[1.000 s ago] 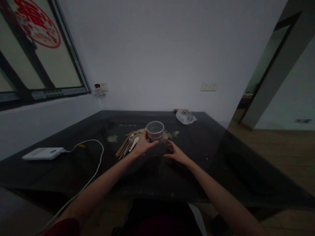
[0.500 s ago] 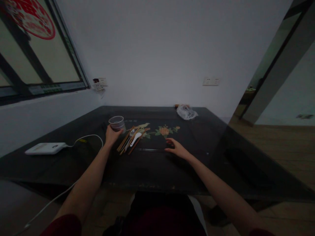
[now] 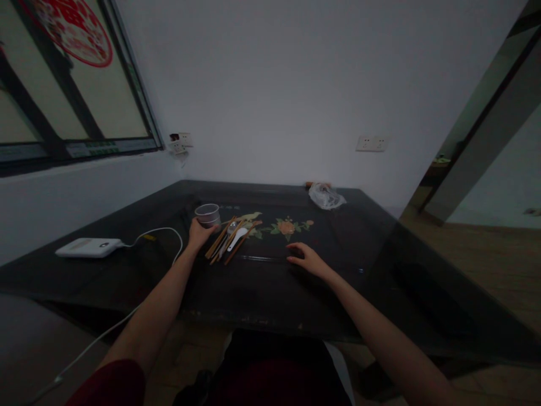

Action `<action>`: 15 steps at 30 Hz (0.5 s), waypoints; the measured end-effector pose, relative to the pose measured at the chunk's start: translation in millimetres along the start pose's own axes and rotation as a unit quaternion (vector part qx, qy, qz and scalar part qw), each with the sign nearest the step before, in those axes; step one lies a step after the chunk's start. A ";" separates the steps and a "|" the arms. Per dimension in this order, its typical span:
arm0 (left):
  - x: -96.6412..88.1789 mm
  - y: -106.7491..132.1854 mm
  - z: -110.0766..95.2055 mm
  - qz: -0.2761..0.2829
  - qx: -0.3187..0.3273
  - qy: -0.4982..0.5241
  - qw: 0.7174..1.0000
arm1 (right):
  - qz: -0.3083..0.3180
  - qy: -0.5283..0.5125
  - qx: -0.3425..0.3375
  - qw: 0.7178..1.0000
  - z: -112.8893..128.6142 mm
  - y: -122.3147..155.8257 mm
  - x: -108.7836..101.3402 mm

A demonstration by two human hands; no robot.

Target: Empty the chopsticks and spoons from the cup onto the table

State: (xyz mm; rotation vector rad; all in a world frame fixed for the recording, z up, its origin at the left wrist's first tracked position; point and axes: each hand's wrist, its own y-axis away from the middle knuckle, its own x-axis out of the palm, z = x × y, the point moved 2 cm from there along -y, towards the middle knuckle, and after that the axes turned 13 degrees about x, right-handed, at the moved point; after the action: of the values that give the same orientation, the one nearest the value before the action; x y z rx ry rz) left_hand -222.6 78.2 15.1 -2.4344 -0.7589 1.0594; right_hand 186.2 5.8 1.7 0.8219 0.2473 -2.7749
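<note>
My left hand [image 3: 199, 232] is closed around the near side of a clear plastic cup [image 3: 208, 214], which stands upright on the dark table [image 3: 253, 293]. Just right of the cup lies a loose bundle of chopsticks [image 3: 218, 246], together with a metal spoon [image 3: 232, 227] and a white spoon [image 3: 237, 239]. My right hand [image 3: 307, 259] hovers over or rests on the tabletop, right of the bundle; its fingers are curved and apart, with nothing between them. Near its fingertips is a printed flower [image 3: 285, 226] on the table.
A white power bank [image 3: 89, 247] with a white cable [image 3: 163, 229] lies on the left, the cable running past my left forearm. A crumpled clear plastic bag [image 3: 326, 196] lies at the back edge by the wall. A long dark object [image 3: 435, 299] is on the right side.
The whole view has shifted slightly as my head turned a little left. The cup stands lower beside the bundle, with my left hand still on it. My right hand has barely moved.
</note>
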 end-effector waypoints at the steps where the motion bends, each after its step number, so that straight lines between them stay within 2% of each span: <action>1: 0.4 -0.3 1.0 0.000 -0.002 0.003 1.000 | 0.000 0.003 -0.002 1.000 -0.4 -0.3 0.1; 7: 5.0 -3.9 9.6 0.001 0.001 0.033 0.999 | -0.001 0.010 0.000 1.000 -1.2 -2.0 0.6; 15: 6.1 -4.2 14.2 -0.003 0.009 0.014 1.000 | 0.003 0.000 0.000 1.000 0.5 -1.1 -0.2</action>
State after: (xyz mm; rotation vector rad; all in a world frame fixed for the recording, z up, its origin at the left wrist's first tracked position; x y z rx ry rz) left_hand -231.2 87.0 4.8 -2.4246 -0.7451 1.0236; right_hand 185.8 6.7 2.3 0.8215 0.2433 -2.7691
